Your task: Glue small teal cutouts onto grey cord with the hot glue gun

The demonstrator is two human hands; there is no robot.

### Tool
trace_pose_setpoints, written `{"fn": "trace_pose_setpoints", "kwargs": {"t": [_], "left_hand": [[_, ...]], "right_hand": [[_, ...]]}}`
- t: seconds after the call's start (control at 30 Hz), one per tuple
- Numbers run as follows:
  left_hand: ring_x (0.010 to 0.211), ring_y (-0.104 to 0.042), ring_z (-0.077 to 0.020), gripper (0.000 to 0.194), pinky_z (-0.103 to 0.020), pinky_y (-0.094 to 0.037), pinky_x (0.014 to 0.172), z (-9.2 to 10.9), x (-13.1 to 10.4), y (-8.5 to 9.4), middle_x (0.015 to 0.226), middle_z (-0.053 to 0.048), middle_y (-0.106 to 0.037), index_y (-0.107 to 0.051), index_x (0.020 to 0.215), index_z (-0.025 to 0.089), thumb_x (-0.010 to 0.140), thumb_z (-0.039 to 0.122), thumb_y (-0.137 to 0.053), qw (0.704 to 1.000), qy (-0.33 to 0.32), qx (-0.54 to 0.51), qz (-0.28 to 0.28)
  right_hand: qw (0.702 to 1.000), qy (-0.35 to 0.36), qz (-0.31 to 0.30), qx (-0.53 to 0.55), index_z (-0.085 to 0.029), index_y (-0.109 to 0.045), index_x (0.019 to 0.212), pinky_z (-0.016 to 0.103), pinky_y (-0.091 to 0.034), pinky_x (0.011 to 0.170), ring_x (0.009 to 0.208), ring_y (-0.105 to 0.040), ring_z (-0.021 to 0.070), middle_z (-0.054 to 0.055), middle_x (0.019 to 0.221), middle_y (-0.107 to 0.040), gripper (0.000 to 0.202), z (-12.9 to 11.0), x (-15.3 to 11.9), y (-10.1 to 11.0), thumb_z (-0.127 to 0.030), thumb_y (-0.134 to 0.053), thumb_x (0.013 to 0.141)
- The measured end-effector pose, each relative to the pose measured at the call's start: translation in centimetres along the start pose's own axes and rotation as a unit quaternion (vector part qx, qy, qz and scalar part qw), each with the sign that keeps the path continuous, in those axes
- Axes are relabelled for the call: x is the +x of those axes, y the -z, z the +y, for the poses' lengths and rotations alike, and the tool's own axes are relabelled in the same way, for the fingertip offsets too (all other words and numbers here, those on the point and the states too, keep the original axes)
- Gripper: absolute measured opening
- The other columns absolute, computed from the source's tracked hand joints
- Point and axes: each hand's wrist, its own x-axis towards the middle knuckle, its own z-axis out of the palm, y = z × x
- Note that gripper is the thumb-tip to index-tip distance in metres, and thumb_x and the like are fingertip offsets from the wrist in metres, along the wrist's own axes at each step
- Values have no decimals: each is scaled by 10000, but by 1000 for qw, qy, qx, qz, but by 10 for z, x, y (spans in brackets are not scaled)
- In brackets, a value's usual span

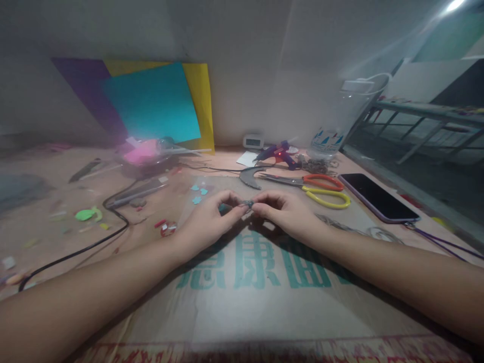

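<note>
Between the fingertips of both hands is a small dark grey-blue piece (248, 203), too small to make out fully. My left hand (215, 217) pinches its left side with thumb and forefinger. From the right, my right hand (282, 212) pinches the same piece, its other fingers curled underneath. Both hands are just above a cardboard sheet (234, 312) printed with green characters. Small light-blue cut shapes (196, 200) lie left of my left hand. A grey crescent-shaped piece (250, 178) lies just beyond the fingertips.
Scissors (327, 198) with red and yellow handles and a phone (378, 196) lie to the right. A glue gun (278, 153), a small white clock (253, 141) and a clear cup (327, 138) stand behind. A black cable (91, 246) crosses the left, among scraps.
</note>
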Motion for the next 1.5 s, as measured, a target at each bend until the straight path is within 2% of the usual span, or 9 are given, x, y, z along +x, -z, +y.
{"fn": "trace_pose_setpoints", "kwargs": {"t": [0.23,0.33,0.43,0.57,0.63,0.7,1.07,1.37,1.5], "left_hand": [[775,-604,-165,198,-294,-465,706,0,0,-2,834,1,-632,-573,839,191,802,378,-630,998,35,-46,-20],[912,-598,-182,362,-312,-477,804,-3,0,-6,951,-21,-621,-539,1007,200,723,323,-727,997,18,-69,-13],[1027,-579,-188,529,-341,-468,901,-7,1,-7,1088,-61,-600,-441,1226,211,776,346,-684,993,-2,-113,-24],[1099,-548,-194,308,-345,-454,927,-6,0,-3,1160,-69,-583,-513,1171,216,890,342,-528,990,-37,-112,83],[1001,-581,-190,177,-329,-464,870,-4,0,0,1023,-43,-625,-592,999,205,884,327,-535,987,-32,-67,141],[920,-596,-183,134,-309,-470,809,-1,-1,2,932,-23,-641,-617,909,202,863,316,-563,987,-19,-27,157],[793,-588,-165,159,-255,-458,640,3,-2,2,931,-24,-614,-582,924,196,841,330,-556,993,14,-3,115],[677,-466,-114,153,-223,-398,611,-3,-2,-1,777,25,-459,-490,1048,221,917,256,-419,989,9,-118,83],[625,-489,-114,149,-219,-399,557,-1,0,0,681,39,-480,-493,1032,210,929,291,-422,986,11,-150,68]], "right_hand": [[999,12,14,27,-161,-574,798,159,-308,342,442,-460,61,-26,617,-572,307,-4,-2,3,-461,-635,772],[998,15,15,63,-176,-543,777,166,-278,322,402,-416,53,-49,583,-535,304,-6,-3,2,-468,-627,780],[994,35,41,95,-176,-533,758,185,-374,403,453,-451,56,-48,608,-531,276,-6,-2,2,-432,-628,794],[991,62,70,90,-170,-550,748,227,-457,562,584,-523,82,-25,670,-559,256,-3,1,4,-409,-628,801],[992,63,65,87,-172,-551,759,235,-451,583,608,-529,90,-21,680,-561,259,-1,3,5,-417,-623,803],[993,62,59,86,-170,-545,763,234,-441,587,606,-519,86,-25,679,-554,262,1,3,5,-417,-625,802],[994,63,55,66,-166,-549,776,220,-405,566,586,-487,74,-30,674,-546,252,-2,2,5,-405,-619,815],[997,45,27,65,-178,-535,792,193,-355,431,605,-565,114,-15,681,-555,289,1,1,4,-457,-608,811],[997,37,20,69,-181,-533,813,200,-379,440,602,-575,118,-17,691,-560,300,1,1,4,-470,-613,806]]}}
